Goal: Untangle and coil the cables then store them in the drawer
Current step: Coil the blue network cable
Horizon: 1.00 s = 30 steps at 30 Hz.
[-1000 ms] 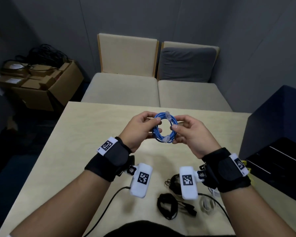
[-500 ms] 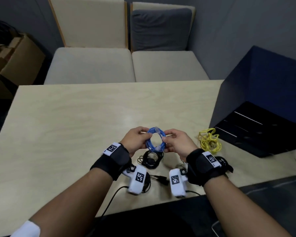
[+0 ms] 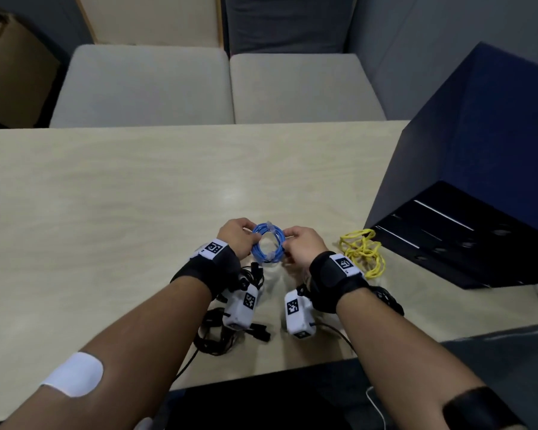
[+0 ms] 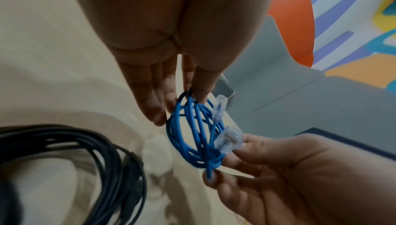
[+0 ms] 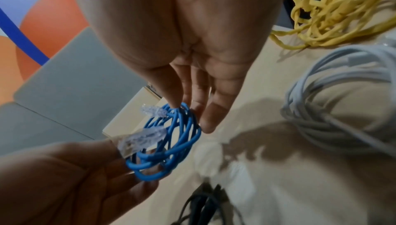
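The wide surface carries everything, and the dark drawer unit stands at its right end. I cannot tell if any drawer is open. The yellow cable lies loose and tangled just in front of the unit. The black cables lie under my wrists, and a wound white cable lies near my right side.

The blue cable is the one in work. It is a small coil held above the surface. My left grip is closed on one side of it with thumb and fingers, and my right grip pinches the opposite side.

I judge the coil is nearly finished, but the loops look uneven and both clear plugs stick out free. To do it well, I should hold the loops firm with one grip. With the other I should pass a plug end around the bundle, so it will not spring open. It must not be too tight, because a sharp bend may hurt the thin cable.
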### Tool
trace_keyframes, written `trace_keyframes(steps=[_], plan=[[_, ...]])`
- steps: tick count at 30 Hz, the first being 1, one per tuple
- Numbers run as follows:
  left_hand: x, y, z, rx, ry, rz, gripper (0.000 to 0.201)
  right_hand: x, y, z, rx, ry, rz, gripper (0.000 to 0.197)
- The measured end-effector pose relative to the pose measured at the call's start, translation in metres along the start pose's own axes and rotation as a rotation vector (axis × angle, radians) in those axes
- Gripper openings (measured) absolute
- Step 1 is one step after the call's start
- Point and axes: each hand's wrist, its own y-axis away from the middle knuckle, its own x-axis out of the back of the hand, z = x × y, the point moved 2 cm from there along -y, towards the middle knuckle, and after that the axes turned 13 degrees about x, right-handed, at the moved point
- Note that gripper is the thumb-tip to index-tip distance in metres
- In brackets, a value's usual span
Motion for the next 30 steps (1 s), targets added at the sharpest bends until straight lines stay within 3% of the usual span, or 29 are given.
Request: trace_keyframes(steps=[4,8,13,18,23,27,30], plan=[[-0.011,-0.012,0.011,0.016,-0.112,0.022,0.006,0.004,-0.020,0.012,-0.026,0.053,-0.030,0.025],[-0.018,-0.016,0.014,0.049,-0.249,-0.004,0.030,0.001,-0.036,0.031,-0.016,0.157,-0.081,0.025],[-0.016,-0.012,0.017,0.050,-0.269,-0.031,0.052,0.005,-0.029,0.033,0.001,0.172,-0.056,0.046],[-0.006,0.006,0.026,-0.023,-0.291,0.018,0.049,0.017,-0.013,0.027,0.043,0.152,-0.008,0.035],[0.000,0.035,0.054,-0.221,-0.172,0.150,0.040,0.049,0.013,0.019,0.119,0.120,0.102,0.016],[-0.016,0.056,0.082,-0.344,-0.137,0.104,0.033,0.086,0.041,0.015,0.120,-0.010,0.195,0.010],[-0.026,0.060,0.091,-0.357,-0.134,0.074,0.031,0.108,0.055,0.017,0.134,-0.063,0.249,0.003]])
